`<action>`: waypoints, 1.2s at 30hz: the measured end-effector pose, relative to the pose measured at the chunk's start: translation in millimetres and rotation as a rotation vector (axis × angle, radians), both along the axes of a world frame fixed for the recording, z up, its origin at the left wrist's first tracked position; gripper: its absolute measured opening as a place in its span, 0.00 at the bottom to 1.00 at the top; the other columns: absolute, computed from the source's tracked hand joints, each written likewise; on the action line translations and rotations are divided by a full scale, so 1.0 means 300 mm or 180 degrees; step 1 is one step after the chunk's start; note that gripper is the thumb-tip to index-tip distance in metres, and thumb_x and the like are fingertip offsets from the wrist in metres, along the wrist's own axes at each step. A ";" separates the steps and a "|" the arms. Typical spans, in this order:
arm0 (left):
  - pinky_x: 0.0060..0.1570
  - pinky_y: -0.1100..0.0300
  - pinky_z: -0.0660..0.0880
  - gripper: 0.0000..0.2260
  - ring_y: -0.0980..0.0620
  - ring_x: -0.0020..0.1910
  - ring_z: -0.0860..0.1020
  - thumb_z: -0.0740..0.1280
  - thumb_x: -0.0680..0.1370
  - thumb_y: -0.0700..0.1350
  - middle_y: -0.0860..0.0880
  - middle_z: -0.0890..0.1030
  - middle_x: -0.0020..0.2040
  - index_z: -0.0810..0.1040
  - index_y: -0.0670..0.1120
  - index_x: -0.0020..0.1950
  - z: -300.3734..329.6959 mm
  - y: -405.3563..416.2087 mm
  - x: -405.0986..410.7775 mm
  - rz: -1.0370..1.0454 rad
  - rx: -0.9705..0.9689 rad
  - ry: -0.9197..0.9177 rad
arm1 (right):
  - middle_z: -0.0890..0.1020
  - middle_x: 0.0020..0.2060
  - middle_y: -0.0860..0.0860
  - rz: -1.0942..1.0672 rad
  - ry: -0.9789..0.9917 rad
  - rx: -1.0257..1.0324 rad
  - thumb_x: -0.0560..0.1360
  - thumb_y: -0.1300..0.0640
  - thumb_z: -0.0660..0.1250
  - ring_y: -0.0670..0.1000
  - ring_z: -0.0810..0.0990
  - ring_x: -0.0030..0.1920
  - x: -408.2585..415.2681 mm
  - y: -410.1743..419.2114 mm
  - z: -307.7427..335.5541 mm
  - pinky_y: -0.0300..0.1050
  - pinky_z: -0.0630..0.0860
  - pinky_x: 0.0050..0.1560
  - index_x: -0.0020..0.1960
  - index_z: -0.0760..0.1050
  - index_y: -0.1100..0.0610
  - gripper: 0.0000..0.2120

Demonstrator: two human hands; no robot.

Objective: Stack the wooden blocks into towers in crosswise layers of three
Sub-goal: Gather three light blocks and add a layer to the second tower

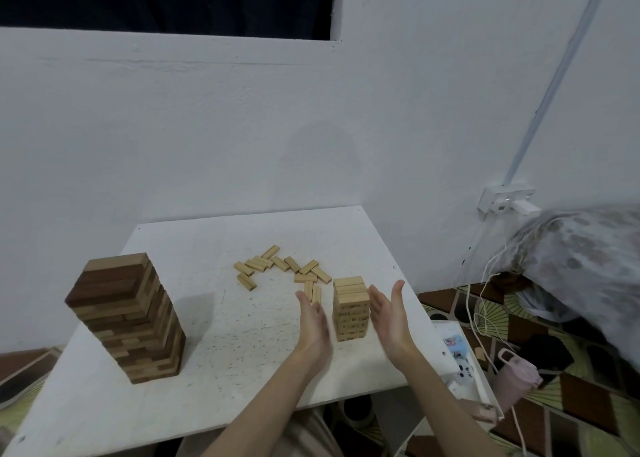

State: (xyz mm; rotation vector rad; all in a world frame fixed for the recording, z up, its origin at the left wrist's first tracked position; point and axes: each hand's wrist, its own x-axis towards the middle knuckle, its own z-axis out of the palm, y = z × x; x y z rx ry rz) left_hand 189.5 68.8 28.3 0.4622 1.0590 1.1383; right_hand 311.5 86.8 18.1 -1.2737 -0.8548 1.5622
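Your left hand (pixel 313 321) and right hand (pixel 389 313) flank the small pale tower (pixel 350 308) on the tabletop (pixel 242 335), fingers straight, holding nothing. Loose blocks (pixel 282 266) lie just beyond, nearer your left; two point lengthwise toward it.

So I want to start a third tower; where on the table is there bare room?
Bare patches: between the tall dark tower and the left hand, and the table's near left corner. Crowded: the loose blocks behind the small tower, which both hands flank, right hand included.
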 end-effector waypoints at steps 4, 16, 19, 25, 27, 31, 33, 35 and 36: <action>0.73 0.55 0.49 0.35 0.50 0.76 0.52 0.36 0.78 0.65 0.45 0.52 0.77 0.46 0.42 0.77 -0.037 0.005 0.009 -0.0013 -0.0103 -0.0013 | 0.80 0.55 0.48 0.0068 0.0006 0.0102 0.76 0.33 0.36 0.49 0.74 0.61 -0.006 0.006 -0.037 0.47 0.63 0.70 0.59 0.74 0.50 0.34; 0.70 0.54 0.58 0.34 0.45 0.72 0.62 0.37 0.80 0.62 0.41 0.64 0.73 0.54 0.40 0.76 -0.024 0.003 0.022 -0.0213 0.0019 -0.0046 | 0.84 0.48 0.47 0.0127 -0.0160 0.0216 0.78 0.38 0.33 0.44 0.80 0.51 -0.025 0.005 -0.066 0.39 0.74 0.48 0.53 0.77 0.49 0.34; 0.70 0.54 0.59 0.34 0.45 0.72 0.63 0.38 0.80 0.62 0.41 0.65 0.73 0.55 0.40 0.75 -0.033 0.010 0.023 -0.0245 0.0044 -0.0023 | 0.84 0.47 0.47 0.0132 -0.0176 0.0191 0.78 0.37 0.34 0.45 0.80 0.51 -0.024 0.009 -0.073 0.39 0.74 0.49 0.53 0.77 0.50 0.34; 0.73 0.53 0.50 0.33 0.50 0.76 0.54 0.39 0.79 0.63 0.47 0.56 0.77 0.48 0.43 0.77 -0.028 0.041 -0.034 -0.0240 0.0070 0.0321 | 0.76 0.65 0.53 0.0006 -0.0182 0.0128 0.71 0.30 0.40 0.53 0.72 0.67 -0.005 0.037 -0.024 0.50 0.66 0.69 0.69 0.70 0.56 0.42; 0.74 0.52 0.51 0.30 0.50 0.75 0.56 0.42 0.81 0.61 0.48 0.57 0.76 0.51 0.45 0.77 -0.002 0.062 -0.095 -0.0273 0.0316 0.1056 | 0.69 0.71 0.55 -0.0082 -0.0295 0.0243 0.76 0.33 0.42 0.54 0.68 0.71 0.007 0.079 0.027 0.53 0.60 0.74 0.73 0.63 0.59 0.38; 0.60 0.62 0.63 0.19 0.54 0.63 0.68 0.55 0.82 0.48 0.47 0.68 0.69 0.62 0.43 0.72 0.081 0.106 -0.249 0.0021 0.1032 0.2345 | 0.77 0.63 0.55 -0.0130 -0.0911 0.0637 0.82 0.49 0.56 0.52 0.77 0.56 -0.012 0.165 0.161 0.48 0.72 0.59 0.62 0.73 0.56 0.16; 0.54 0.65 0.63 0.17 0.56 0.58 0.69 0.57 0.82 0.45 0.47 0.72 0.65 0.65 0.43 0.70 0.118 0.125 -0.316 0.0227 0.1220 0.2608 | 0.79 0.59 0.55 -0.0036 -0.1116 0.0888 0.80 0.54 0.60 0.50 0.77 0.51 -0.047 0.193 0.218 0.44 0.73 0.52 0.54 0.75 0.53 0.07; 0.52 0.64 0.66 0.15 0.54 0.58 0.71 0.58 0.81 0.43 0.47 0.74 0.62 0.66 0.42 0.68 0.128 0.137 -0.375 0.0387 0.1307 0.2878 | 0.80 0.56 0.54 0.0054 -0.1293 0.1104 0.80 0.55 0.62 0.49 0.77 0.51 -0.101 0.212 0.260 0.44 0.73 0.53 0.52 0.76 0.52 0.05; 0.53 0.63 0.67 0.15 0.52 0.58 0.72 0.58 0.81 0.42 0.47 0.74 0.62 0.67 0.42 0.68 0.125 0.139 -0.398 0.0459 0.1332 0.3012 | 0.80 0.54 0.52 0.0082 -0.1403 0.1218 0.79 0.55 0.62 0.49 0.77 0.51 -0.129 0.218 0.279 0.44 0.73 0.55 0.53 0.76 0.52 0.06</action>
